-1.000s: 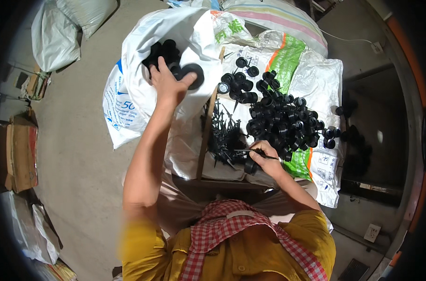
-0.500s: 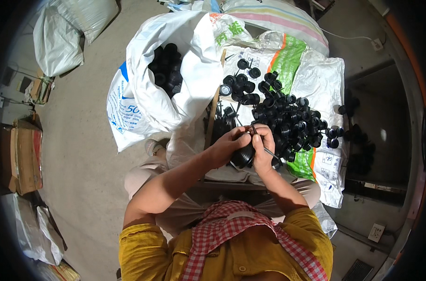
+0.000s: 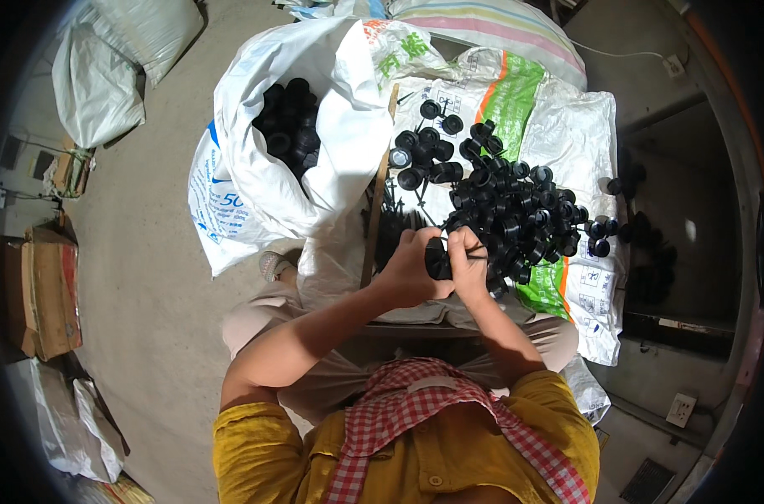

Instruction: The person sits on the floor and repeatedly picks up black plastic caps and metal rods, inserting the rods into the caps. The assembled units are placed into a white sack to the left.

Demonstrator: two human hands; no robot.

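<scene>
The left hand and right hand grip a black cap, seemingly unfinished, right of the wooden strip. Farther right, piled caps look done; left of it, sacked caps seem to remain.

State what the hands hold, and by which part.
Left hand: a round black part, by its side. Right hand: a thin dark piece, exact grip point unclear.

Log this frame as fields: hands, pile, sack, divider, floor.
left hand: gripping black part
right hand: close against left, gripping thin black pieces
pile: black parts, on white-green sheet
sack: white, open, black parts inside
divider: wooden strip, between sack and pile
floor: cardboard box, far left
</scene>
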